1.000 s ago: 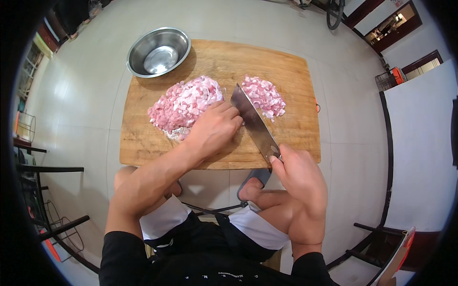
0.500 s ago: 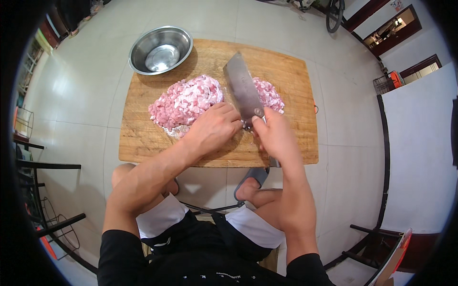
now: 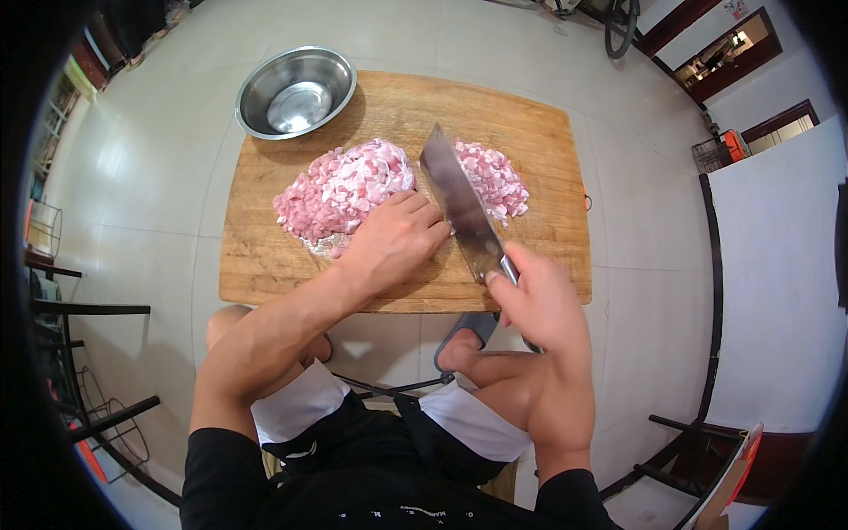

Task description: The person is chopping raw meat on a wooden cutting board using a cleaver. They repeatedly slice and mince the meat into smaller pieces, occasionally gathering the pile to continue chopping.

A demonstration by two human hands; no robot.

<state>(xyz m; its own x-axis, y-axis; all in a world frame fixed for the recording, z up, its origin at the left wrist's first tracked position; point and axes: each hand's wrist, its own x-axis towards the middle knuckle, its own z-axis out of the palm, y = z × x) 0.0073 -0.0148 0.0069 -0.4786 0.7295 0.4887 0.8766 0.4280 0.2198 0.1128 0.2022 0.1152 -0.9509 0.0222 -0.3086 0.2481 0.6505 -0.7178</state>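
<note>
My right hand [image 3: 541, 296] is wrapped round the handle of a broad cleaver [image 3: 461, 196]. Its blade slants up and left across the wooden cutting board [image 3: 521, 124]. Just left of the blade, my left hand [image 3: 396, 237] rests low on the board with its fingers curled; whatever lies under them is hidden. A large heap of diced pink meat [image 3: 344, 190] sits against that hand's far side. Beyond the blade, to the right, lies a smaller pile of diced meat [image 3: 495, 181], partly covered by the cleaver.
A steel bowl [image 3: 299, 93] stands over the board's far left corner, with nothing seen inside. My legs and grey slippers are below the near edge. Black metal frames [image 3: 97, 307] stand at the left, and a white panel [image 3: 782, 283] at the right.
My right hand has drawn the cleaver down and to the right, toward me. More of the right-hand meat pile shows. My left hand has hardly moved.
</note>
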